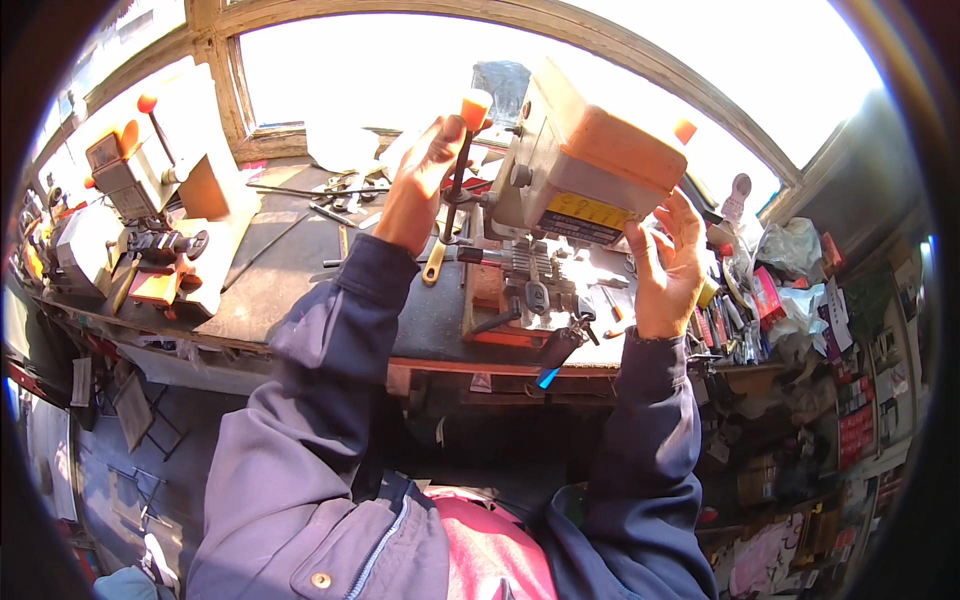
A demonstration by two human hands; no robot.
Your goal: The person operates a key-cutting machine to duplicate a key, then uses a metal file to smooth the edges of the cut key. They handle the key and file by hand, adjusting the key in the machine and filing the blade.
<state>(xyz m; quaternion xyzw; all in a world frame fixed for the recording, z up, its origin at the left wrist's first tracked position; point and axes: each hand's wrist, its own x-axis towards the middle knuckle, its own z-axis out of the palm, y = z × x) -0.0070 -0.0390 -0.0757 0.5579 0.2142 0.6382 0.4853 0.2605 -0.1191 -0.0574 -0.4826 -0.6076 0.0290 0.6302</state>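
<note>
A bench machine with an orange top cover (610, 135) and a yellow label stands in front of me at the window. My left hand (425, 170) is closed round the orange knob (475, 108) of its black lever, left of the machine head. By the lower right corner of the head is my right hand (668, 265), thumb and fingers curved and apart. Whether its fingertips touch the housing is hard to tell. Under the head sits a metal vise (540, 265) with ridged jaws. A bunch of keys with a dark fob (562, 345) hangs at its front.
At the left of the bench (280, 280) stands a second machine (140, 190) with an orange-knobbed lever. Loose tools and rods lie between the machines, near a yellow-handled tool (434, 262). Small tools and plastic bags (790, 250) crowd the right end. Folding stools (135, 415) stand lower left.
</note>
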